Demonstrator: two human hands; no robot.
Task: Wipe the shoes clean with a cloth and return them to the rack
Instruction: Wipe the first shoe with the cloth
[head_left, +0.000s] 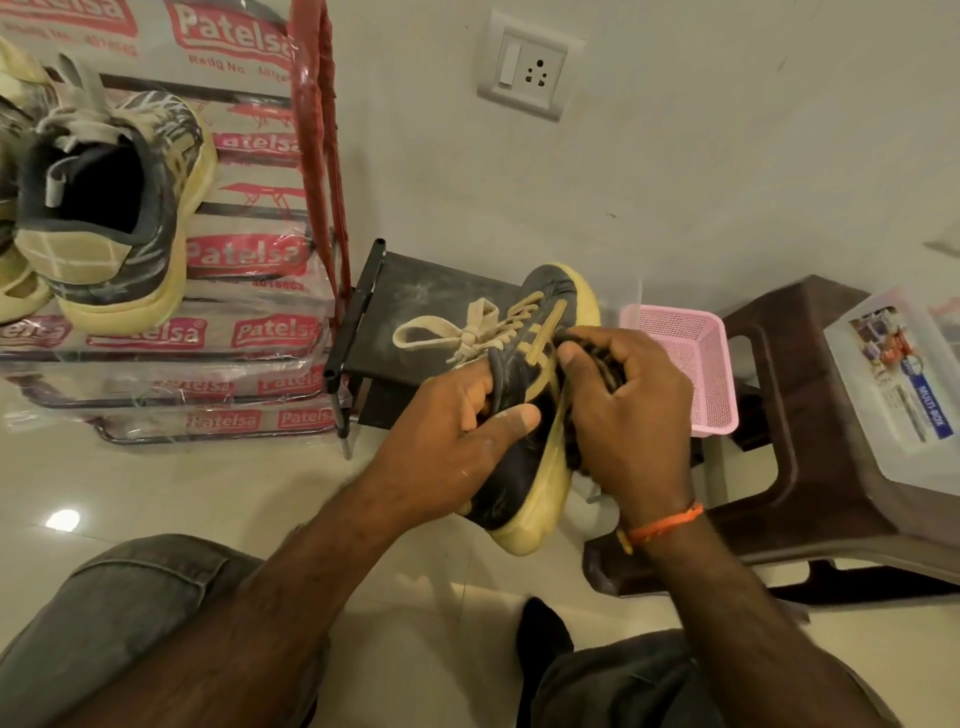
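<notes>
Tiled floor below; left hand grips shoe; right hand w/ cloth clenched

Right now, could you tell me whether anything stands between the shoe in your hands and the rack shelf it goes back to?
Nothing visible does. The left hand holds the shoe and the right hand presses the cloth on it, just right of the rack, whose top shelf already holds another shoe.
</notes>
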